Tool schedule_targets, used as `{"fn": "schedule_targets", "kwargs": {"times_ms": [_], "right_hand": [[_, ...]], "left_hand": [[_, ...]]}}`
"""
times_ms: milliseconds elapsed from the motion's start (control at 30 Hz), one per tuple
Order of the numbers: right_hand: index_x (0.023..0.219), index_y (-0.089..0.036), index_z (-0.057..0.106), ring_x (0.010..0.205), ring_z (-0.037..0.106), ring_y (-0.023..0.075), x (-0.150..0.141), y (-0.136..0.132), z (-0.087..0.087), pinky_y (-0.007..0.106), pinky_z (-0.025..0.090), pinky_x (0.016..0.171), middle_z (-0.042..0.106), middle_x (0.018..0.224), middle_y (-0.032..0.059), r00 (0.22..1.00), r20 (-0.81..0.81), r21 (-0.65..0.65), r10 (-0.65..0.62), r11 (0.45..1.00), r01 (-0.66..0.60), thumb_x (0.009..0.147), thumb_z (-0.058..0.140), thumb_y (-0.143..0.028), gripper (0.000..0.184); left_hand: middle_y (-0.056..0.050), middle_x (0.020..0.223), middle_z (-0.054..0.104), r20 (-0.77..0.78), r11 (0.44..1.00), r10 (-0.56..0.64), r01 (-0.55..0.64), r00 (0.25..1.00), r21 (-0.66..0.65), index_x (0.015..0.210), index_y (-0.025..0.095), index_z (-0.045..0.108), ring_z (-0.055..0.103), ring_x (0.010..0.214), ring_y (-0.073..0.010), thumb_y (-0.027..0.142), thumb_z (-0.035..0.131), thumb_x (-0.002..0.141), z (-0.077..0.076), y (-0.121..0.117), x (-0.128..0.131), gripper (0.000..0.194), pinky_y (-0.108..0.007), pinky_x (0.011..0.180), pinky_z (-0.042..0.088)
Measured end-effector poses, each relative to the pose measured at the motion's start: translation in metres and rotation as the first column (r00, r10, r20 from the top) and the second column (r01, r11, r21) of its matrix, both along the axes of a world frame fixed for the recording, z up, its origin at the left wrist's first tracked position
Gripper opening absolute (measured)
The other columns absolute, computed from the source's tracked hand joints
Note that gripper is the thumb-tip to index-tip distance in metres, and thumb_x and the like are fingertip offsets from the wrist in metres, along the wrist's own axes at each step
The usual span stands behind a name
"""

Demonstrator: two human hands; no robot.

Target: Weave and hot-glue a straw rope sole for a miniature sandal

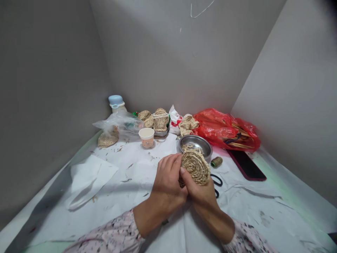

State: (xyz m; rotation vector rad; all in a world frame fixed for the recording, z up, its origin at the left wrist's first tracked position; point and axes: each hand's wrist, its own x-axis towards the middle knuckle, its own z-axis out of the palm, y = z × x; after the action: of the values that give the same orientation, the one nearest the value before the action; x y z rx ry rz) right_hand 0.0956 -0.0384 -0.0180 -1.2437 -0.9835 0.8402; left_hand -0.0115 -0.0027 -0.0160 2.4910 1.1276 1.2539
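Note:
Both hands hold a round coiled straw piece, made of twisted cord wound in a spiral, tilted so its face shows. My left hand is closed on its left edge, fingers curled behind or against the rim. My right hand grips it from below, the thumb pressed on the lower left of the face. Just behind the piece stands a steel bowl with straw scraps in it. Black scissor handles show beside my right hand, the blades hidden. A spool of olive thread lies right of the bowl.
A paper cup, woven straw pieces in a tray and a clear plastic bag stand at the back left, near a blue-lidded bottle. At right are a red bag of straw and a phone. Folded paper lies left.

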Motion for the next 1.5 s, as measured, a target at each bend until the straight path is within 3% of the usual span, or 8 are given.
{"fn": "schedule_targets", "kwargs": {"times_ms": [200, 533, 767, 1000, 1500], "right_hand": [[0.086, -0.015, 0.077, 0.073, 0.072, 0.0227, 0.000, -0.001, 0.004, 0.030, 0.058, 0.067, 0.078, 0.081, 0.0082, 1.000, 0.006, -0.029, 0.014, 0.999, -0.014, 0.080, 0.068, -0.034, 0.022], [0.086, -0.014, 0.076, 0.076, 0.074, 0.0237, 0.000, 0.000, 0.004, 0.031, 0.059, 0.069, 0.079, 0.084, 0.0095, 1.000, 0.001, -0.025, 0.013, 1.000, -0.013, 0.079, 0.069, -0.031, 0.019], [0.079, -0.015, 0.076, 0.065, 0.072, 0.0218, -0.002, -0.001, 0.006, 0.029, 0.058, 0.061, 0.077, 0.072, 0.0067, 1.000, -0.007, -0.026, 0.004, 1.000, -0.004, 0.079, 0.068, -0.032, 0.019], [0.082, -0.016, 0.076, 0.071, 0.073, 0.0227, -0.003, 0.004, -0.004, 0.031, 0.058, 0.067, 0.078, 0.080, 0.0081, 0.998, -0.047, 0.018, -0.039, 0.999, 0.040, 0.076, 0.070, -0.031, 0.017], [0.082, -0.014, 0.076, 0.067, 0.072, 0.0224, -0.002, -0.001, 0.004, 0.031, 0.057, 0.063, 0.077, 0.075, 0.0080, 0.999, 0.023, 0.014, -0.040, 0.999, 0.040, 0.079, 0.066, -0.033, 0.022]], "left_hand": [[-0.022, 0.126, 0.059, -0.011, 0.999, -0.043, 0.043, 0.999, -0.004, 0.129, 0.006, 0.049, 0.053, 0.117, -0.0333, 0.016, 0.061, 0.068, 0.002, 0.000, -0.003, 0.063, -0.052, 0.102, 0.041], [-0.018, 0.112, 0.066, 0.034, 0.996, -0.043, 0.040, 0.999, 0.081, 0.119, 0.010, 0.056, 0.059, 0.106, -0.0300, 0.012, 0.055, 0.069, 0.004, 0.002, -0.003, 0.050, -0.052, 0.100, 0.043], [-0.020, 0.118, 0.065, 0.029, 0.994, -0.004, 0.001, 1.000, 0.107, 0.121, 0.006, 0.055, 0.057, 0.111, -0.0313, 0.011, 0.054, 0.070, 0.000, 0.000, -0.001, 0.052, -0.053, 0.103, 0.040], [-0.019, 0.122, 0.066, 0.049, 0.996, 0.008, -0.013, 0.999, 0.092, 0.120, 0.009, 0.058, 0.059, 0.114, -0.0294, 0.012, 0.056, 0.071, 0.001, -0.001, 0.000, 0.049, -0.050, 0.103, 0.042], [-0.016, 0.119, 0.069, 0.026, 0.997, 0.024, -0.026, 0.999, 0.079, 0.117, 0.013, 0.060, 0.063, 0.111, -0.0271, 0.015, 0.055, 0.074, 0.006, -0.004, 0.001, 0.044, -0.049, 0.103, 0.040]]}}
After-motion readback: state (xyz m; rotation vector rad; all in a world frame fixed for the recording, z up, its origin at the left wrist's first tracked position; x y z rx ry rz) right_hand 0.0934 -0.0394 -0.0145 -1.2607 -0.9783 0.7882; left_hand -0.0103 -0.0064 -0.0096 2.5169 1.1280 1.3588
